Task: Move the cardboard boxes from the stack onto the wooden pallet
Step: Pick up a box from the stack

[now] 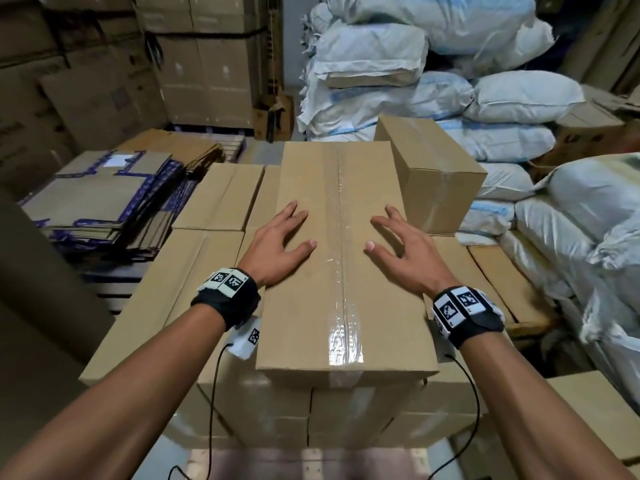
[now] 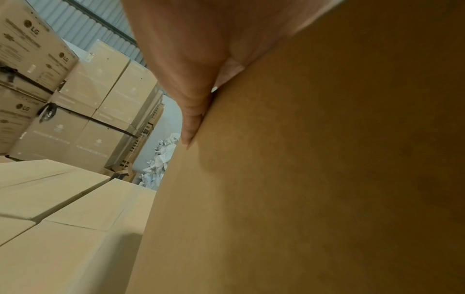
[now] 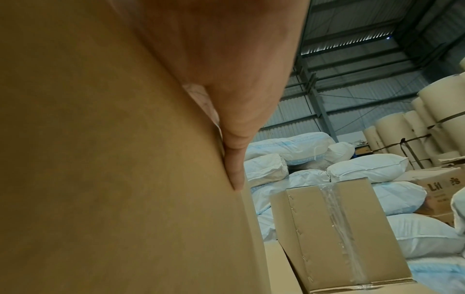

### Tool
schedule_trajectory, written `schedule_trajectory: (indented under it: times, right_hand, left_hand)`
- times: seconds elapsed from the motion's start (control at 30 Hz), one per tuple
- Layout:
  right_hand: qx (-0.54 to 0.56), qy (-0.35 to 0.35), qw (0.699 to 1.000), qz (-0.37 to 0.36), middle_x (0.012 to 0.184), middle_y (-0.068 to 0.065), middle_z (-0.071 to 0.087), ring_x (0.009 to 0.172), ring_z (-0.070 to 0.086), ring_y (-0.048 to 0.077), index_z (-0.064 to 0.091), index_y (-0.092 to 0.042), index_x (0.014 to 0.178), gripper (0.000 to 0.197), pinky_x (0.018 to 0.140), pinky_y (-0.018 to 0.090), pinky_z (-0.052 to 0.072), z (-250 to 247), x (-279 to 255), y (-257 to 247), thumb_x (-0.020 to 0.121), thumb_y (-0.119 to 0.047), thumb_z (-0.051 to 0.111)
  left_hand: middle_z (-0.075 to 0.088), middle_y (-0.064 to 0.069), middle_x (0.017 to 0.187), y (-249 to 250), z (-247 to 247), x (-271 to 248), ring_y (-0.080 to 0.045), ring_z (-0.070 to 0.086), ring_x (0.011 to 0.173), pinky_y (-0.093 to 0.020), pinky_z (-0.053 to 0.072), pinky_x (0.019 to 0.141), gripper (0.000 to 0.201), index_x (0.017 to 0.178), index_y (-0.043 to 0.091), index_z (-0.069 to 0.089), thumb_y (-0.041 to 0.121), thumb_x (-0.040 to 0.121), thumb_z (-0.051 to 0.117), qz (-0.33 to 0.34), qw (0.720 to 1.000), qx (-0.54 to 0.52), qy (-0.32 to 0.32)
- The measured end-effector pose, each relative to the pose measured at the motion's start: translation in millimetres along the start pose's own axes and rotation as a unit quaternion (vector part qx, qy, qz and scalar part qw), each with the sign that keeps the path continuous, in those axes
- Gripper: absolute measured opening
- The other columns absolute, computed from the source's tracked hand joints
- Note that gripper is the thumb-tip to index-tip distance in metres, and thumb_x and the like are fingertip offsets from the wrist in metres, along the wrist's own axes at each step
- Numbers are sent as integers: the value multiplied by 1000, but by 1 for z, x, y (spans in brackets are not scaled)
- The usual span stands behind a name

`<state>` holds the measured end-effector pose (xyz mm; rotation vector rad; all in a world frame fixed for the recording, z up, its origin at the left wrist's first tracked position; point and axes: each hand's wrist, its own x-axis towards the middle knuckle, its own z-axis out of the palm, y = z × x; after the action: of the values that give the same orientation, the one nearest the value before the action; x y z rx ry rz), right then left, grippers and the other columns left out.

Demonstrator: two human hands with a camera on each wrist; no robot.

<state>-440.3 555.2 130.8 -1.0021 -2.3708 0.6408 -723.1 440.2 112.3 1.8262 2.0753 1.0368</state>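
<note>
A long brown cardboard box sealed with clear tape lay on top of the layer of plain cardboard boxes, its long axis running straight away from the person, the tape seam along the middle. The left hand and the right hand rested flat on its top face, one on each side of the seam, fingers spread and straight, gripping nothing; both were equally near, toward the box's near half. Any lift, I judged, would need the hands to slide outward to the long side edges. A smaller taped cardboard box stood tilted just beside the far right corner. Large stacked cartons read "LG"; another carton showed partial lettering, "Lit". White woven sacks were piled behind. The pallet could not be made out with certainty.
</note>
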Motion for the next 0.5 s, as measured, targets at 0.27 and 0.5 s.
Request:
schedule_trajectory:
  times: [0.27, 0.5]
  right_hand:
    - [26, -14, 1000, -12, 170, -19, 24, 156, 25, 3, 54, -46, 145, 58, 127, 50, 27, 9, 78, 18, 92, -61, 68]
    - [16, -6, 1000, 11, 170, -17, 26, 155, 26, 2, 55, -44, 145, 56, 127, 45, 25, 22, 114, 29, 92, -56, 71]
  left_hand:
    - [23, 13, 171, -43, -1, 90, -6, 28, 154, -28, 21, 126, 69, 157, 28, 47, 51, 95, 68, 0, 1000, -19, -16]
    - [24, 13, 170, -74, 12, 126, -7, 29, 153, -24, 20, 123, 68, 155, 27, 49, 51, 95, 69, 4, 998, -48, -31]
